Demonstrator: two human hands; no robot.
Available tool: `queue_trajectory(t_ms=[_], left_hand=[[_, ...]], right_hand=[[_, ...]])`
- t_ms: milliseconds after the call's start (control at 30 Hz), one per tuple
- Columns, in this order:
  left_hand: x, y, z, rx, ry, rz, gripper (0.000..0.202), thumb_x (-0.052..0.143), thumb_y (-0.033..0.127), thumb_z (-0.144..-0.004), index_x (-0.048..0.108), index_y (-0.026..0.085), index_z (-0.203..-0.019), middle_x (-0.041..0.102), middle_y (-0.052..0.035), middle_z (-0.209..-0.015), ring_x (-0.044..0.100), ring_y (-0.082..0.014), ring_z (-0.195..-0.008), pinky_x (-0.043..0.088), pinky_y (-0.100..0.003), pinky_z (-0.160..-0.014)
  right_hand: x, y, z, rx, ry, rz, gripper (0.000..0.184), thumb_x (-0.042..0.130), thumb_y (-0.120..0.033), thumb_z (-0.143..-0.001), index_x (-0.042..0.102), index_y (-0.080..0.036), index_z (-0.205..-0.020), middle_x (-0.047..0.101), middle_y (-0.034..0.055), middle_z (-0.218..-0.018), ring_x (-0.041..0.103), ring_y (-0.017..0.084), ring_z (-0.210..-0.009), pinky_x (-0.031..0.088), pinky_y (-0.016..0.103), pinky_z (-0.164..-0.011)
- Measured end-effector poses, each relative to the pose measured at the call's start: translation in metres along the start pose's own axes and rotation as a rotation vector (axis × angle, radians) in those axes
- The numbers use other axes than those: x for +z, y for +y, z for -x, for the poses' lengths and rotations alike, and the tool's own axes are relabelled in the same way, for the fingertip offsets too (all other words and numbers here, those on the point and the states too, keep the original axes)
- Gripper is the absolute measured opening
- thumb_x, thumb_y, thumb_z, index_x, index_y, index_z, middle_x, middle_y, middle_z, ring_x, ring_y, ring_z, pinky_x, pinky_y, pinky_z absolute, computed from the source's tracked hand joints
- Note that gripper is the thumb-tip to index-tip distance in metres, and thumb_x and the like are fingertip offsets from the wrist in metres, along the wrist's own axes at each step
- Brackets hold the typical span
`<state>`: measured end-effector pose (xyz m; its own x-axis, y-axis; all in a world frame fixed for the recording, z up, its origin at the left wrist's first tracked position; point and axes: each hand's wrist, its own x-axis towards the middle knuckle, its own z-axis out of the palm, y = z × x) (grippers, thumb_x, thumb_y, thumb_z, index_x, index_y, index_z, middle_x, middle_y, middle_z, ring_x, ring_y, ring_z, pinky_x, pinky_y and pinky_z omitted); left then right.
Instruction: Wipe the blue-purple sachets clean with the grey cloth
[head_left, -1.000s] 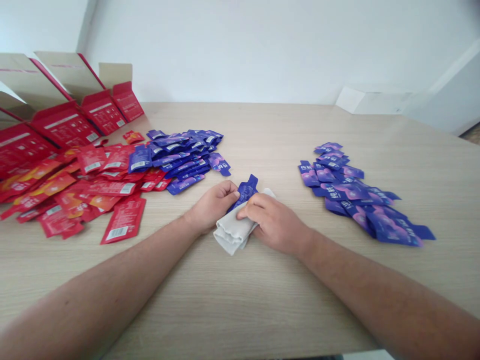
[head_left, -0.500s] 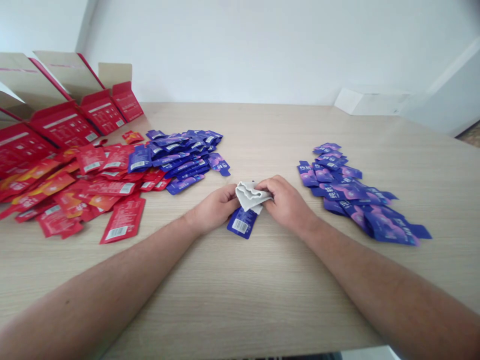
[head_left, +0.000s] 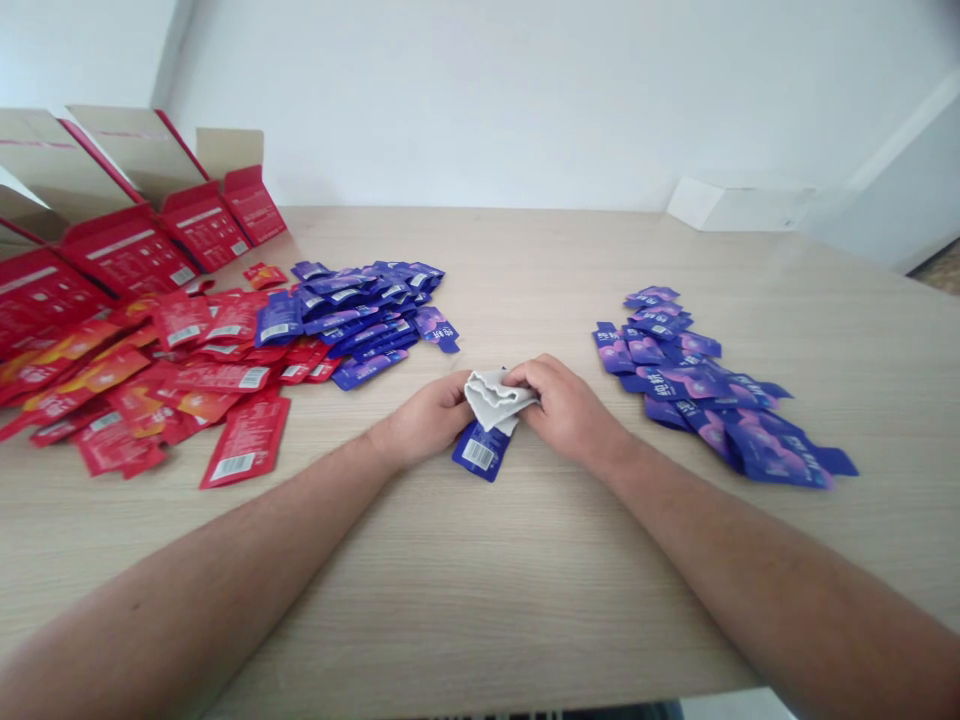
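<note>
Blue all over but for a white bar code patch, one small packet is right between the two hands, straight in front of the person. It is longer than it is wide. Its near end points back at the person and a bit to the left, and its far end leans a little to the right. A white cloth lies folded over the far part, so only the near part shows well. Nobody can tell from here if the packet touches the counter or is held just above it.

The left hand is the nearer one — it seems to pinch the packet's left edge, with the fingertips hidden. The right hand has the cloth bunched in its fingers, on the other side. So the packet runs away from the person, and the hands come at it from both long sides.

Two groups of blue packets lie apart from the hands. One pile is farther off to the left, next to the red packets. The other bunch is off to the right.
</note>
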<state>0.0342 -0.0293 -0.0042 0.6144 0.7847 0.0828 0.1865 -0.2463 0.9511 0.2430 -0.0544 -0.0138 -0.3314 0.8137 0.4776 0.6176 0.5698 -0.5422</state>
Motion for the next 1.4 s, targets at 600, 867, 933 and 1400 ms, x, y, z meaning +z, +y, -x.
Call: queue_trajectory(t_ms=[600, 867, 933, 1400], left_hand=[[-0.001, -0.01, 0.002, -0.149, 0.081, 0.168, 0.019, 0.064, 0.035, -0.081, 0.054, 0.019, -0.082, 0.054, 0.0043, -0.066, 0.045, -0.0094, -0.055, 0.033, -0.02, -0.052], [-0.001, -0.006, 0.005, -0.147, 0.047, 0.189, 0.022, 0.06, 0.039, -0.083, 0.052, 0.019, -0.082, 0.051, 0.0052, -0.065, 0.043, -0.0084, -0.054, 0.032, -0.02, -0.051], [0.001, -0.005, 0.008, -0.156, 0.03, 0.189, 0.023, 0.06, 0.04, -0.083, 0.051, 0.019, -0.081, 0.048, 0.0059, -0.062, 0.041, -0.008, -0.052, 0.03, -0.02, -0.05], [-0.074, 0.044, 0.016, 0.113, 0.311, -0.478, 0.014, 0.052, 0.032, -0.087, 0.053, 0.021, -0.079, 0.05, 0.003, -0.068, 0.044, -0.0125, -0.061, 0.033, -0.024, -0.058]], right_hand=[[-0.002, -0.017, 0.005, 0.011, -0.024, 0.034, 0.031, 0.058, 0.0, -0.075, 0.06, -0.021, -0.098, 0.059, 0.0043, -0.099, 0.055, 0.019, -0.096, 0.045, 0.033, -0.087], [-0.01, 0.009, -0.001, 0.07, 0.053, 0.139, 0.03, 0.057, 0.0, -0.073, 0.061, -0.02, -0.094, 0.061, 0.0033, -0.094, 0.056, 0.018, -0.093, 0.045, 0.03, -0.084], [-0.018, 0.022, -0.004, 0.114, 0.1, 0.157, 0.027, 0.055, -0.002, -0.074, 0.061, -0.019, -0.094, 0.061, 0.0042, -0.092, 0.055, 0.019, -0.09, 0.044, 0.031, -0.081], [-0.021, 0.046, -0.005, 0.174, 0.061, 0.23, 0.02, 0.058, -0.014, -0.077, 0.064, -0.02, -0.095, 0.064, 0.0047, -0.092, 0.058, 0.021, -0.087, 0.043, 0.031, -0.076]])
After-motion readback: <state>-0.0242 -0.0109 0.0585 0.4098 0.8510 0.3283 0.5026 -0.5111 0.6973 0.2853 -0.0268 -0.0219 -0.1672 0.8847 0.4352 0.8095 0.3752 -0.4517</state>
